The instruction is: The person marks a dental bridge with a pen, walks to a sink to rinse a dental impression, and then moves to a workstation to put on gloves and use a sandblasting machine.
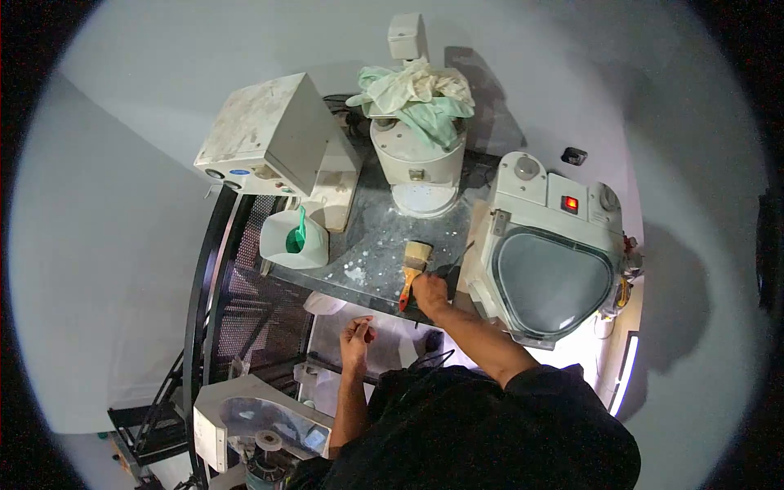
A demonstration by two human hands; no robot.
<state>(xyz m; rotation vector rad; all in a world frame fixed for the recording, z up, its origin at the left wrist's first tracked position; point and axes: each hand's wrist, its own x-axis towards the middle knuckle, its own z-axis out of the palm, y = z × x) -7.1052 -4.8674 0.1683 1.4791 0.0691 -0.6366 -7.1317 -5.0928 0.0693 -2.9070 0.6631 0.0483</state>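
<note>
A wide brush with pale bristles and an orange handle lies on the dark, white-spotted counter. My right hand is at the counter's front edge, just right of the brush handle, with its fingers curled; whether it touches the handle or holds anything is unclear. Lower and to the left, my left hand is raised in front of the counter, thumb and fingers pinched together around something small and reddish that I cannot make out.
A cut white container with a green scoop stands left, below a boxy machine. Cloths cover a white machine at the back. A lidded machine stands right; another machine sits lower left.
</note>
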